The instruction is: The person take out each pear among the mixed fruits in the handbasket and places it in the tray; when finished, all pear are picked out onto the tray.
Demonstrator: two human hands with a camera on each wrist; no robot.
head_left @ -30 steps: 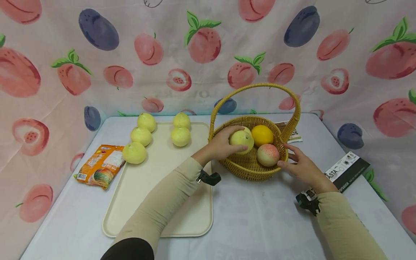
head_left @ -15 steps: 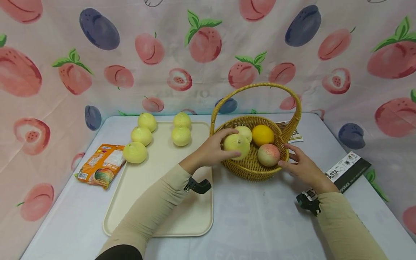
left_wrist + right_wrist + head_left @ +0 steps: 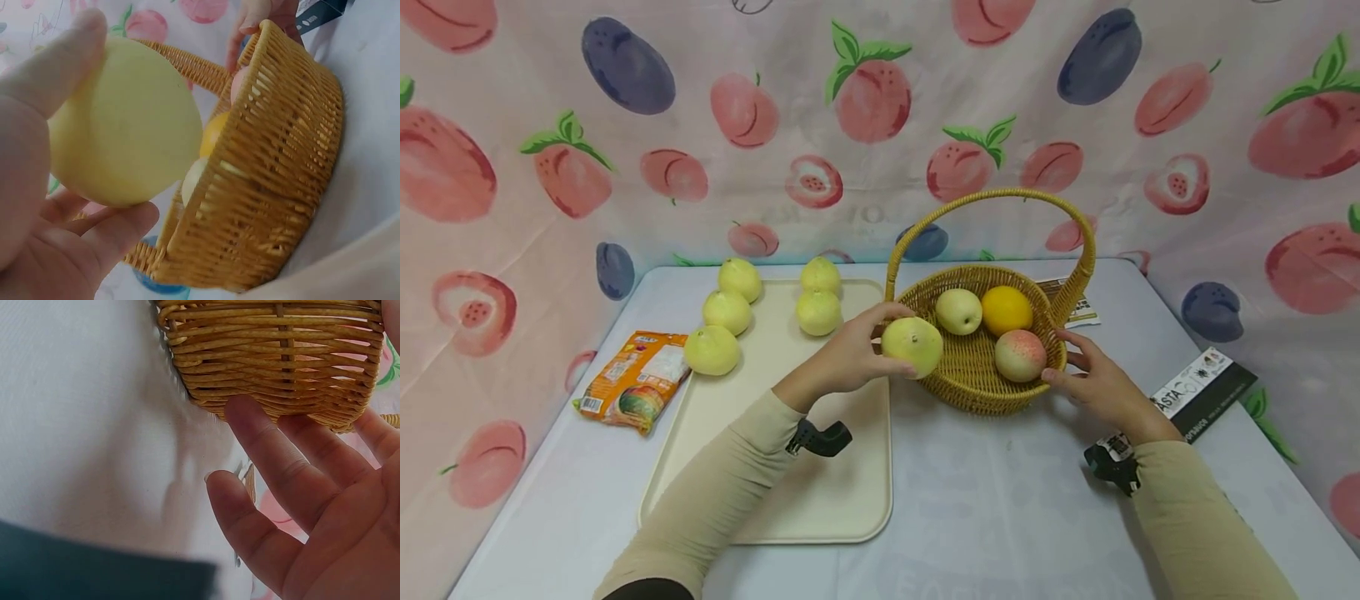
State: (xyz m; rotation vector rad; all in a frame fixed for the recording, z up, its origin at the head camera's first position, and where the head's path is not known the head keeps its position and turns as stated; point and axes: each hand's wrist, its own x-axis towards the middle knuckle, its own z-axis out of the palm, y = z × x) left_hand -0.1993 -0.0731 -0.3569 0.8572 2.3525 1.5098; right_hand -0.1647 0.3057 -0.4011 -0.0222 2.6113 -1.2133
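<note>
My left hand (image 3: 842,354) holds a pale yellow-green round fruit (image 3: 913,347) between thumb and fingers, over the gap between the tray and the basket's left rim. In the left wrist view the fruit (image 3: 125,125) fills much of the grip. A wicker basket (image 3: 973,398) with a tall arched handle has a pale green fruit (image 3: 958,311), an orange (image 3: 1007,310) and a peach (image 3: 1020,356) inside. My right hand (image 3: 1097,387) grips the basket's right side, thumb at the rim and fingers along the outer wall. Those fingers (image 3: 275,462) touch the wicker from outside in the right wrist view.
A cream tray (image 3: 820,525) lies left of the basket, with several yellow-green fruits (image 3: 711,350) along its left edge and toward its back. An orange snack packet (image 3: 632,379) is left of it. A black-and-white box (image 3: 1202,396) lies right; another packet (image 3: 1078,312) is partly behind the basket.
My left hand has lifted the yellow-green fruit out over the basket's left rim and moved left, uncovering the pale green fruit inside. The right hand stays at the basket.
</note>
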